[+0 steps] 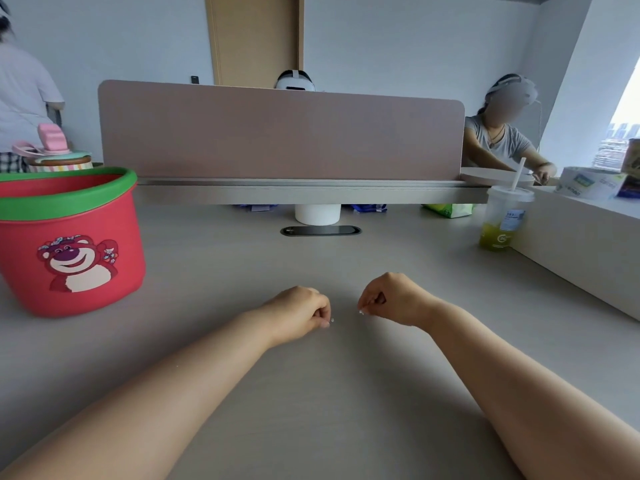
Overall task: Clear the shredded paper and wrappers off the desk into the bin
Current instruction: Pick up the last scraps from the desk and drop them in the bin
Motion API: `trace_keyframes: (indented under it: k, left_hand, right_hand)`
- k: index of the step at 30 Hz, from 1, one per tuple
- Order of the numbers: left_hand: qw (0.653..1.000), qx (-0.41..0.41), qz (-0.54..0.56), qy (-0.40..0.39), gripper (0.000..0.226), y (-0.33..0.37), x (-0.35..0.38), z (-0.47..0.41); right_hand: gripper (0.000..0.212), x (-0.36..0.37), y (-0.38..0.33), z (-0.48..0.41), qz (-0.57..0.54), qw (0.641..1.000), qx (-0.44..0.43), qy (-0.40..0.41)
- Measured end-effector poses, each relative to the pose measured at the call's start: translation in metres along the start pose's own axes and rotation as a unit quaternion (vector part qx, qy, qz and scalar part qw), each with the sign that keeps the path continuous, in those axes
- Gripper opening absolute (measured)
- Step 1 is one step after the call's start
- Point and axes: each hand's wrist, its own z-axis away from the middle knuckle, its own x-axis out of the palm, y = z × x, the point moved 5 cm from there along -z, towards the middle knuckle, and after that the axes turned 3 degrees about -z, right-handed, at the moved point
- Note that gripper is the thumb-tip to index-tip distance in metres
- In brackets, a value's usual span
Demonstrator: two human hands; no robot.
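Observation:
My left hand (300, 312) rests low over the middle of the desk, fingers curled shut, with a tiny white paper scrap (332, 320) at its fingertips. My right hand (393, 299) hovers beside it, thumb and finger pinched on another tiny white scrap (362, 312). The red bin (69, 244) with a green rim and a bear picture stands on the desk at the left, well away from both hands. Whether the left fingers grip their scrap or only touch it is unclear.
A pink divider (280, 133) runs across the back of the desk (311, 375). A drink cup with straw (502, 220) stands at the right by a white ledge (581, 244). A white cylinder (317, 214) and packets lie under the divider. People sit beyond.

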Motion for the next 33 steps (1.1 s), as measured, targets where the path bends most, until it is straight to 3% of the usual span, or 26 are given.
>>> trace_keyframes:
  k: [10, 16, 22, 33]
  left_hand:
    - [0.997, -0.02, -0.079, -0.006, 0.02, 0.0, 0.01, 0.005]
    - [0.996, -0.043, -0.076, 0.006, 0.022, -0.017, 0.001, 0.011]
    - [0.997, -0.053, -0.052, 0.003, 0.02, -0.024, 0.0, 0.013]
    - [0.998, -0.033, 0.008, 0.049, 0.018, -0.009, -0.004, 0.01]
  right_hand:
    - [0.025, 0.016, -0.009, -0.001, 0.119, 0.991, 0.029, -0.054]
    - [0.017, 0.026, -0.03, -0.008, -0.029, 0.999, -0.034, -0.009]
    - [0.012, 0.028, -0.032, -0.007, -0.043, 0.998, -0.05, -0.019]
    - [0.023, 0.04, -0.039, -0.012, 0.081, 0.993, -0.06, -0.055]
